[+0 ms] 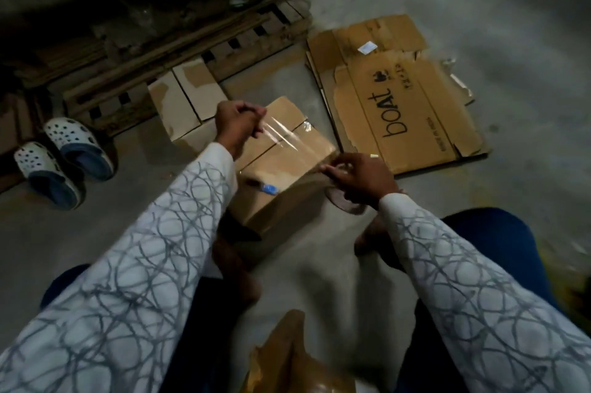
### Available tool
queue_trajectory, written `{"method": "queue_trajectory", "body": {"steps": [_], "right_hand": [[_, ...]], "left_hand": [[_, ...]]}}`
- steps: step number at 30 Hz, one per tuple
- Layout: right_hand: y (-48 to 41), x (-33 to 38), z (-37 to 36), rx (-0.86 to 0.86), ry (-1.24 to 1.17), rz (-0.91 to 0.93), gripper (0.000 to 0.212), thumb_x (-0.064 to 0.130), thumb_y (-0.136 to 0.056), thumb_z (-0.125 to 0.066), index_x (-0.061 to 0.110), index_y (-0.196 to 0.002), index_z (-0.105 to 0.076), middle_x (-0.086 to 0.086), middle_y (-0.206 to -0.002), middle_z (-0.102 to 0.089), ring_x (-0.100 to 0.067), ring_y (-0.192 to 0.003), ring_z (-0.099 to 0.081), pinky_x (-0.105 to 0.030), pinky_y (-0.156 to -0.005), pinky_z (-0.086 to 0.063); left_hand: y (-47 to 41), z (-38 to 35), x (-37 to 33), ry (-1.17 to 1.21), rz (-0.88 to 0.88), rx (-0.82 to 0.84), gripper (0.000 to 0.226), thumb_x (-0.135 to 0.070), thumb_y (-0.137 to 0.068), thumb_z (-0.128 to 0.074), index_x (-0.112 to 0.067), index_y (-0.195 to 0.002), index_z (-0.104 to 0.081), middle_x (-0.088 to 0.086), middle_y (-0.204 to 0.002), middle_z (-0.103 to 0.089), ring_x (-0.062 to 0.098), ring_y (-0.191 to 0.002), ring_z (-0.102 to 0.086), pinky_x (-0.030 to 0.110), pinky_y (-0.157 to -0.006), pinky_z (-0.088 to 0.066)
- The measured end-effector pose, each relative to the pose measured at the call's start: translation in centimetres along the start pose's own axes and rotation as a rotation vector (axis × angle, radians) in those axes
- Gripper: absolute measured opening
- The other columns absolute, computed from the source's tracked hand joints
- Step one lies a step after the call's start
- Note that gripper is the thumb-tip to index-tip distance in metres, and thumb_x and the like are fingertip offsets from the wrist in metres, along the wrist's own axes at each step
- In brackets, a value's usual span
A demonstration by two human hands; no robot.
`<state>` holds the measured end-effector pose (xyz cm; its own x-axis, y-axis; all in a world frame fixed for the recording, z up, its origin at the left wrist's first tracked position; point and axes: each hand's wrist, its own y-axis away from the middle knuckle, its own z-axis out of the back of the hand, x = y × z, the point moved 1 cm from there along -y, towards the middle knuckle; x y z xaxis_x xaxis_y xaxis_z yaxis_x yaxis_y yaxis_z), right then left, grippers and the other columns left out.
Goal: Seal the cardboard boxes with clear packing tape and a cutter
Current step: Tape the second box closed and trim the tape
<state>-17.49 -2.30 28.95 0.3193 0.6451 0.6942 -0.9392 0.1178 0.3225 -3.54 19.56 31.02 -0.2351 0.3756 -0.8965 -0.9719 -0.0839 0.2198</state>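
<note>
Head view: the brown cardboard box (pixel 281 159) sits on the floor. The left hand (pixel 238 124) pinches the clear packing tape (pixel 287 136), and the right hand (pixel 359 180) grasps the tape roll (pixel 347 200). Stretched between both grips, the strip lies across the flap seam, directly above the lid.

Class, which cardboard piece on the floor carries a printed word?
The flattened sheet right of the box being taped: it reads "boat". The other pieces show no legible lettering.
</note>
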Motion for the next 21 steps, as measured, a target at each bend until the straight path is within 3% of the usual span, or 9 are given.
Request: {"method": "queue_trajectory", "body": {"steps": [4, 6, 11, 13, 17, 18, 21], "right_hand": [[-4.0, -1.8, -0.4, -0.043, -0.222, -0.136, 0.041, 0.066, -0.083, -0.066, 0.026, -0.092, -0.074, 0.002, -0.067, -0.071, -0.014, -0.053, -0.069, -0.045, -0.064, -0.062], [-6.8, -1.6, -1.7, -0.116, -0.191, -0.170, 0.049, 0.072, -0.083, -0.060, 0.026, -0.096, -0.073, 0.003, -0.070, -0.072, -0.013, -0.060, -0.070, -0.043, -0.068, -0.062], [-12.6, 0.6, -2.4, -0.139, 0.074, -0.169, 0.048, 0.059, -0.092, -0.052, 0.018, -0.112, -0.067, -0.008, -0.100, -0.069, -0.028, -0.092, -0.065, -0.042, -0.082, -0.055], [-14.7, 1.1, -2.2, -0.153, 0.119, -0.165, 0.046, 0.054, -0.094, -0.053, 0.015, -0.113, -0.066, -0.008, -0.101, -0.066, -0.028, -0.090, -0.062, -0.042, -0.083, -0.054], [-17.5, 0.9, -2.0, -0.111, 0.204, -0.199, 0.044, 0.054, -0.093, -0.056, 0.016, -0.114, -0.065, -0.008, -0.103, -0.066, -0.028, -0.091, -0.064, -0.038, -0.081, -0.052], [-17.8, 0.8, -2.2, -0.095, 0.225, -0.202, 0.043, 0.054, -0.094, -0.055, 0.017, -0.113, -0.065, -0.007, -0.103, -0.066, -0.027, -0.090, -0.063, -0.036, -0.077, -0.049], [-18.0, 0.9, -2.9, -0.079, 0.262, -0.204, 0.043, 0.055, -0.096, -0.050, 0.018, -0.113, -0.063, -0.004, -0.095, -0.060, -0.023, -0.083, -0.057, -0.035, -0.073, -0.045]], "left_hand": [[-8.0, -2.7, -1.1, -0.163, -0.039, 0.120, 0.016, -0.006, -0.087, -0.074, -0.013, -0.075, -0.067, 0.004, -0.061, -0.066, 0.007, -0.044, -0.061, 0.019, -0.041, -0.040], [-11.7, -5.0, -0.8, -0.241, -0.066, 0.113, 0.014, -0.008, -0.088, -0.074, -0.012, -0.077, -0.068, 0.007, -0.064, -0.066, 0.007, -0.046, -0.060, 0.019, -0.046, -0.046], [-18.7, -8.2, 2.5, -0.479, -0.103, 0.061, 0.014, -0.025, -0.086, -0.078, -0.011, -0.084, -0.076, 0.008, -0.071, -0.073, 0.014, -0.064, -0.070, 0.032, -0.075, -0.060], [-20.2, -8.4, 3.8, -0.494, -0.097, 0.038, 0.017, -0.026, -0.087, -0.077, -0.009, -0.084, -0.076, 0.007, -0.074, -0.074, 0.015, -0.071, -0.072, 0.031, -0.078, -0.060], [-21.9, -9.0, 5.5, -0.543, -0.096, 0.041, 0.018, -0.028, -0.088, -0.076, -0.010, -0.086, -0.077, 0.008, -0.074, -0.074, 0.008, -0.061, -0.066, 0.004, -0.054, -0.043], [-22.3, -9.2, 5.6, -0.577, -0.090, 0.038, 0.018, -0.030, -0.087, -0.076, -0.012, -0.085, -0.078, 0.006, -0.075, -0.074, 0.007, -0.063, -0.066, 0.005, -0.055, -0.043], [-23.8, -9.2, 5.9, -0.663, -0.087, 0.033, 0.020, -0.042, -0.078, -0.080, -0.023, -0.084, -0.079, -0.001, -0.088, -0.075, 0.016, -0.095, -0.068, 0.028, -0.086, -0.052]]}}
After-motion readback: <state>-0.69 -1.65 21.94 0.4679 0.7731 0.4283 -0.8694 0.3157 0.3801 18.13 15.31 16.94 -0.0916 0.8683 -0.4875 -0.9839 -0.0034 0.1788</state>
